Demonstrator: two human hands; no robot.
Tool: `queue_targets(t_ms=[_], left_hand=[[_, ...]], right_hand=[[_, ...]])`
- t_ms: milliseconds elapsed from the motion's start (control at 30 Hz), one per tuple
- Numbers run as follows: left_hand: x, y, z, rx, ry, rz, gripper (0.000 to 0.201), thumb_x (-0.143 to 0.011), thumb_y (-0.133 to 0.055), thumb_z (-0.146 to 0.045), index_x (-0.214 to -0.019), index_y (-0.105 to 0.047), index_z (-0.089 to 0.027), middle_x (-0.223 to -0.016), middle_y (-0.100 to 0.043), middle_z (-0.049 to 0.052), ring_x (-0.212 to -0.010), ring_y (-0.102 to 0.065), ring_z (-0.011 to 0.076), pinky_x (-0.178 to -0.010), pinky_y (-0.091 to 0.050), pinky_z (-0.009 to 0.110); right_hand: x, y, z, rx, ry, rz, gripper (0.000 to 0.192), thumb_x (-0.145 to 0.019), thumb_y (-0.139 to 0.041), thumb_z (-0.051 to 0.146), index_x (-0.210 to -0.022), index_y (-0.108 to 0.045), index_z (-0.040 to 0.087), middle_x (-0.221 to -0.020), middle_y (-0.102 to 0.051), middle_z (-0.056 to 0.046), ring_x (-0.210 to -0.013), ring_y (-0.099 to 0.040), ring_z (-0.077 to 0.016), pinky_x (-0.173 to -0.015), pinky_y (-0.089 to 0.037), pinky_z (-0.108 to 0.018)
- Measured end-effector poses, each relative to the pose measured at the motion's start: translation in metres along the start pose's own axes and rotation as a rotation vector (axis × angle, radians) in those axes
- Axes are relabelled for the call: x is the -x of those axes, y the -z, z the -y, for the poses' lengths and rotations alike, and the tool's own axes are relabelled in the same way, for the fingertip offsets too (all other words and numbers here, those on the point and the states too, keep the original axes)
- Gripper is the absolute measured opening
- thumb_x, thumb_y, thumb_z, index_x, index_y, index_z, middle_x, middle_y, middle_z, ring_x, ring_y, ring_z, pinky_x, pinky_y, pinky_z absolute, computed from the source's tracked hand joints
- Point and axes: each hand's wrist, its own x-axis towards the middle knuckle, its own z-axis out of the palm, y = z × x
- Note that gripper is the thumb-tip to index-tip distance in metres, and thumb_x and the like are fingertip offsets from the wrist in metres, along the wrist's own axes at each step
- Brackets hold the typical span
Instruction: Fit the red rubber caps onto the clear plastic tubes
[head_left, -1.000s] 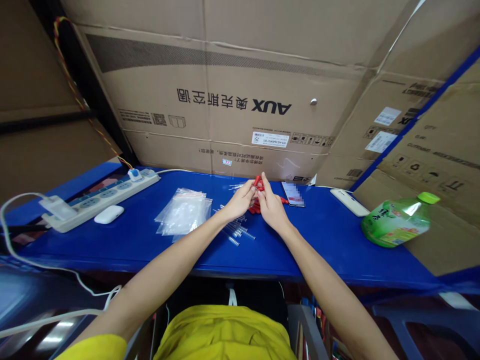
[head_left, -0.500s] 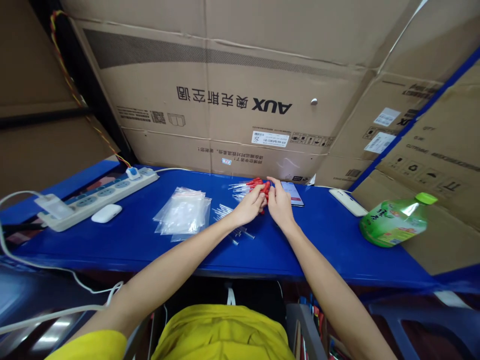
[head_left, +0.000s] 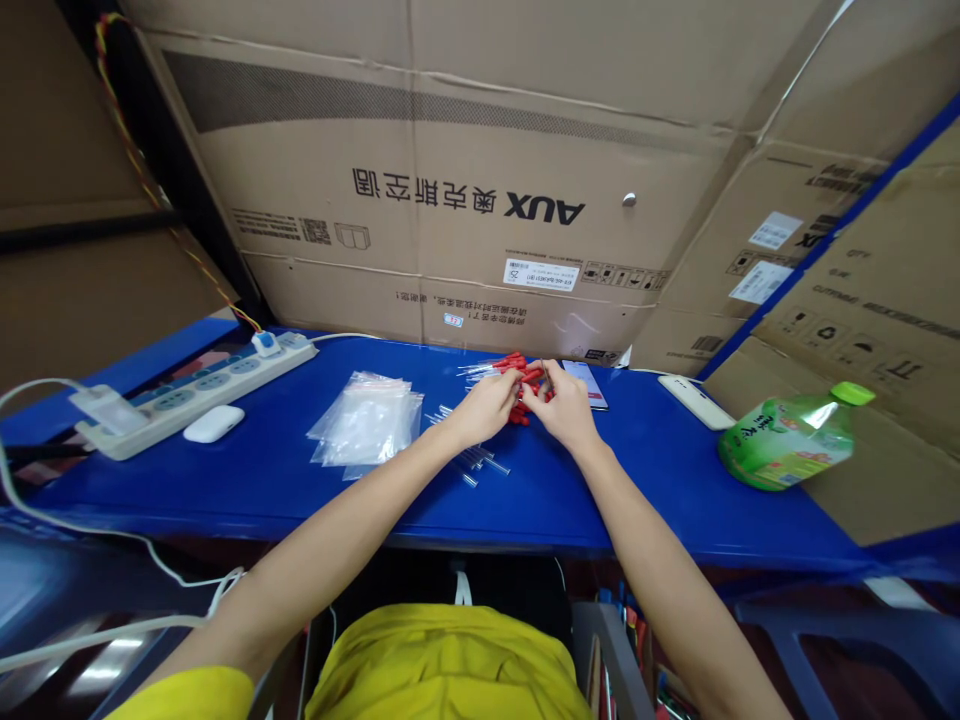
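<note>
Both hands meet over a pile of small tools with red handles and thin, pale shafts (head_left: 512,362). My left hand (head_left: 486,405) reaches in from the left, its fingers closed around one of the red handles; its fingertips are partly hidden. Close beside it, my right hand (head_left: 568,408) has thumb and fingers bent together on red handles at the pile's right side. Exactly which piece each hand pinches is hard to see. Several clear thin tubes (head_left: 480,462) lie under and below my left wrist. Left of them is a stack of clear zip bags (head_left: 367,425).
A phone (head_left: 589,385) lies behind my right hand. Farther right are a white oblong device (head_left: 696,402) and a green bottle (head_left: 791,440) on its side. At left are a power strip (head_left: 199,395) and a white earphone case (head_left: 214,425). Cardboard (head_left: 465,120) walls the blue table's back.
My right hand has tilted inward, its fingers now bent over the red handles. My left hand has shifted slightly left, and more red handles show between the hands.
</note>
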Motion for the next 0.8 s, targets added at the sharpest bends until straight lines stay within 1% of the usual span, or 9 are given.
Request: queue_targets(t_ms=[133, 233, 300, 433, 533, 800], left_hand=[[-0.0001, 0.0043, -0.0053, 0.009, 0.02, 0.034, 0.019, -0.103, -0.041, -0.017, -0.1, -0.059, -0.017, -0.101, -0.071, 0.015, -0.088, -0.067, 0.0248, -0.085, -0.05, 0.036], [0.0005, 0.0072, -0.0055, -0.043, 0.052, 0.076, 0.018, -0.1, -0.044, -0.015, -0.088, -0.056, -0.019, -0.088, -0.067, 0.012, -0.078, -0.062, 0.0233, -0.081, -0.048, 0.035], [0.0006, 0.0076, -0.0048, -0.06, 0.06, 0.086, 0.018, -0.099, -0.045, -0.015, -0.084, -0.053, -0.02, -0.082, -0.064, 0.01, -0.074, -0.059, 0.0221, -0.078, -0.047, 0.034], [-0.0002, 0.0067, -0.0039, -0.036, 0.063, 0.079, 0.019, -0.099, -0.046, -0.015, -0.081, -0.05, -0.02, -0.076, -0.059, 0.007, -0.069, -0.054, 0.0209, -0.076, -0.044, 0.033], [-0.0008, 0.0066, -0.0043, -0.035, 0.065, 0.082, 0.019, -0.098, -0.046, -0.016, -0.08, -0.05, -0.021, -0.076, -0.058, 0.007, -0.067, -0.052, 0.0205, -0.074, -0.043, 0.033], [-0.0011, 0.0065, -0.0072, -0.039, 0.085, 0.061, 0.022, -0.099, -0.05, -0.022, -0.077, -0.051, -0.022, -0.069, -0.054, 0.005, -0.063, -0.05, 0.0198, -0.072, -0.042, 0.031]], right_hand=[[0.0003, 0.0011, -0.0016, 0.071, 0.074, 0.014, 0.016, -0.088, -0.064, 0.026, -0.104, -0.064, 0.02, -0.085, -0.071, -0.004, -0.066, -0.06, -0.0175, -0.069, -0.05, -0.029], [0.0007, 0.0006, -0.0011, 0.097, 0.106, 0.031, 0.012, -0.088, -0.062, 0.024, -0.099, -0.064, 0.02, -0.084, -0.071, -0.005, -0.065, -0.06, -0.0169, -0.069, -0.049, -0.029], [0.0013, -0.0004, -0.0006, 0.102, 0.116, 0.028, 0.012, -0.088, -0.061, 0.023, -0.099, -0.064, 0.019, -0.085, -0.072, -0.005, -0.064, -0.06, -0.0166, -0.069, -0.049, -0.028], [0.0023, -0.003, -0.0005, 0.091, 0.114, 0.015, 0.012, -0.089, -0.059, 0.022, -0.1, -0.063, 0.019, -0.086, -0.073, -0.005, -0.065, -0.063, -0.0169, -0.068, -0.05, -0.028], [0.0028, -0.0052, -0.0012, 0.078, 0.099, 0.025, 0.011, -0.089, -0.059, 0.022, -0.099, -0.061, 0.02, -0.084, -0.073, -0.005, -0.065, -0.064, -0.0174, -0.067, -0.05, -0.028], [0.0034, -0.007, -0.0029, 0.118, 0.113, 0.05, 0.01, -0.091, -0.054, 0.019, -0.099, -0.059, 0.02, -0.081, -0.071, -0.005, -0.065, -0.063, -0.0182, -0.065, -0.047, -0.028]])
